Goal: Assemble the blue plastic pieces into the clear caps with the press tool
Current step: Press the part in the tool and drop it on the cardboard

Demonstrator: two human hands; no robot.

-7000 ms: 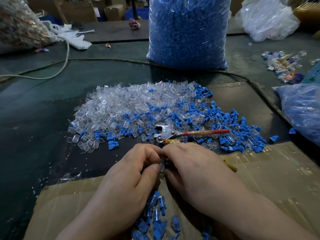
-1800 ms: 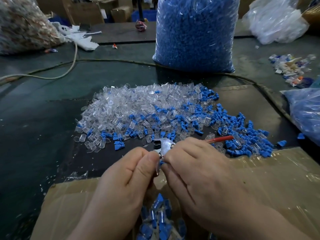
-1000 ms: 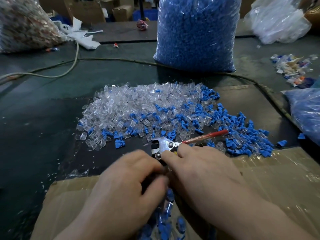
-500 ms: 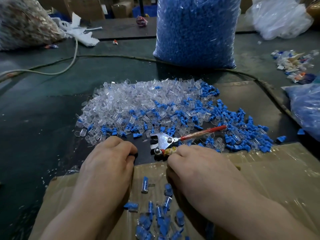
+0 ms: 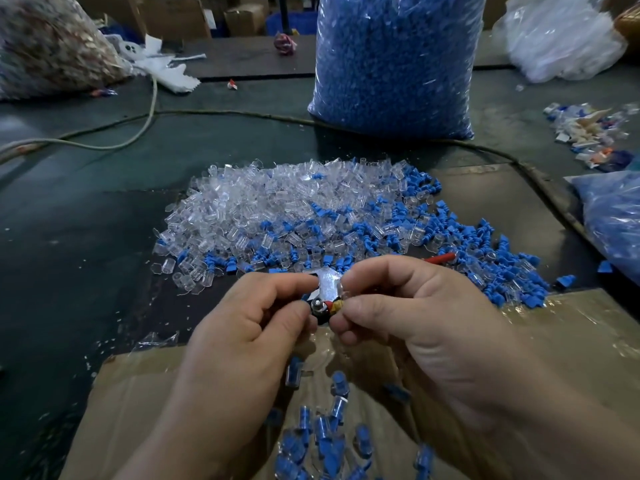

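Looking down from close by, a small scatter of finished pieces (image 5: 325, 441), blue inside clear, lies on the taped cardboard (image 5: 131, 393) nearest the person, between the two wrists. That is all the done work I can see, and it is a modest lot.

Just above it both hands are raised off the cardboard and meet around the press tool (image 5: 327, 289). The right hand (image 5: 426, 313) has its fingers curled round the tool, thumb and forefinger pinching close to the pivot, with the red handle (image 5: 440, 258) poking out beyond the knuckles. The left hand (image 5: 242, 327) is curled too, its thumb and forefinger nipping the metal head from the other side. Something clear glints by the right forefinger, likely a cap being seated, but the fingers hide whether a blue piece sits in the tool. I'd judge one more pair is being loaded or pressed.

Beyond the hands, on the dark worktop (image 5: 86, 220), spreads the loose heap. The clear caps (image 5: 263, 202) lie mostly to the left and middle and the blue pieces (image 5: 485, 251) thicker to the right, the two mixed where they meet. It dwarfs the finished scatter. Farther back stands a tall bag (image 5: 394, 64) stuffed with more blue pieces. So the job looks barely begun: a handful made, a heap and a sack to go.
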